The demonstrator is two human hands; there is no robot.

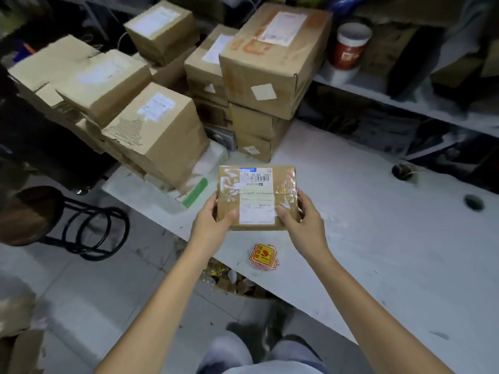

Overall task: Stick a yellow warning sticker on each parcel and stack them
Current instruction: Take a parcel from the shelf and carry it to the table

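Brown cardboard, glossy with clear tape and white-labelled, the parcel (256, 197) sits low over the scuffed white worktop (378, 238), gripped at its left edge by the left hand (213, 220) and at its right edge by the right hand (302, 220), thumbs on top. No yellow sticker shows on its upper face. The stickers (264, 256), a small loose pile, lie flat nearer the person, between the wrists, slightly closer to the right hand.

Barcode plus roughly "C3 085" on parcel (229, 193) shipping label (257, 179); red print on yellow warning stickers (263, 256) illegible.
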